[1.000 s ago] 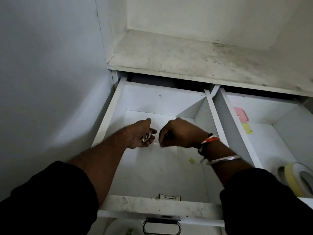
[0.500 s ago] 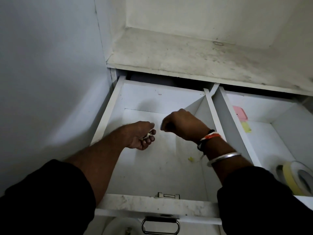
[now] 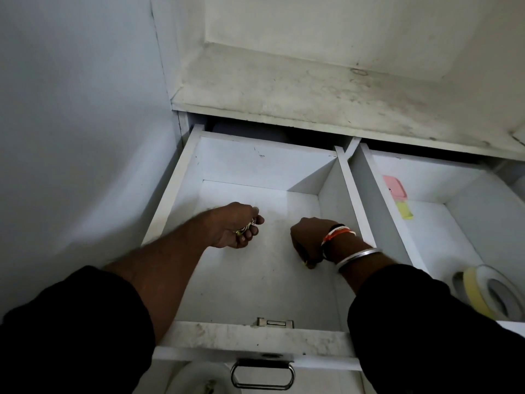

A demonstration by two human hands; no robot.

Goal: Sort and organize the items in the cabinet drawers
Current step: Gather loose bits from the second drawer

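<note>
left hand (image 3: 237, 228): kept over the middle of the left drawer (image 3: 176, 189), grip curled narrow round a small clump of shiny metal bits (image 3: 245, 228), can't be told what exactly.
right hand (image 3: 309, 240): was up beside the left half a second back, since dropped to the drawer floor by the right wall; grip pinched on a tiny yellowish scrap (image 3: 306, 262), barely seen.
meaning: last stray likely being collected, drawer nearly cleared.
right drawer (image 3: 366, 177): tape roll (image 3: 488, 294) at the front edge, pink pad (image 3: 393, 186) and yellow pad (image 3: 404, 210) at the back-left corner.

Open white left drawer (image 3: 181, 177), small metal pieces (image 3: 246, 227) in left hand (image 3: 233, 228)
</note>
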